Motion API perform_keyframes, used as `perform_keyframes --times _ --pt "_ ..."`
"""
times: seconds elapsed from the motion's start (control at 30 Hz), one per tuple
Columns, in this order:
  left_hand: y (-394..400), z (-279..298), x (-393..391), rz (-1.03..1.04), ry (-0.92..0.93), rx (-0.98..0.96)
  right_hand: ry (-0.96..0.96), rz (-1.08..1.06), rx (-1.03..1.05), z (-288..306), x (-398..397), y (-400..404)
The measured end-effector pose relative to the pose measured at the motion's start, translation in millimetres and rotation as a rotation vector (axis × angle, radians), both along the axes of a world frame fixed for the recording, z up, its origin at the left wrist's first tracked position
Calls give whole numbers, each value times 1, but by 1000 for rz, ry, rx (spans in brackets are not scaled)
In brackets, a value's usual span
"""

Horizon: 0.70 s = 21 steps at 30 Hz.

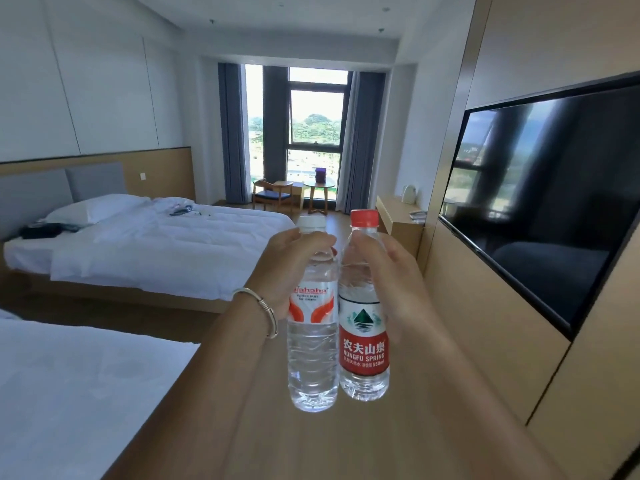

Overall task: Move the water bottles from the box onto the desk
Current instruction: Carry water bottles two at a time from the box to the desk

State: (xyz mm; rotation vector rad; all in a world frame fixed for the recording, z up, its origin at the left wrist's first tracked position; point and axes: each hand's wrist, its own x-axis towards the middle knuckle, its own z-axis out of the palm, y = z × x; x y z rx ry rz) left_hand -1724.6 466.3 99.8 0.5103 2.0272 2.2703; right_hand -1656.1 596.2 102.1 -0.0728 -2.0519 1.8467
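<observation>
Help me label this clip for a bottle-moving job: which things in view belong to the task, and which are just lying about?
Part of the job:
white-capped bottle in left hand
red-capped bottle in right hand
desk

Just lying about:
kettle
television
beds
chair
round table

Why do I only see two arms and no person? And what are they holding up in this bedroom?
The camera sits on the person's head and looks forward, so you see only their own arms. The left hand grips a clear plastic water bottle with a white cap near its neck. The right hand grips a clear plastic water bottle with a red cap and red label. The bottles hang side by side. Far ahead on the right, a pale wooden desk carries a white kettle.
</observation>
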Motion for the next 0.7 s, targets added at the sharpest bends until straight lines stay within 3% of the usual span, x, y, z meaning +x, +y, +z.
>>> perform_keyframes --times 0.7 --pt "115 -14 -389 -39 87 -85 -21 -111 -122 -31 -393 114"
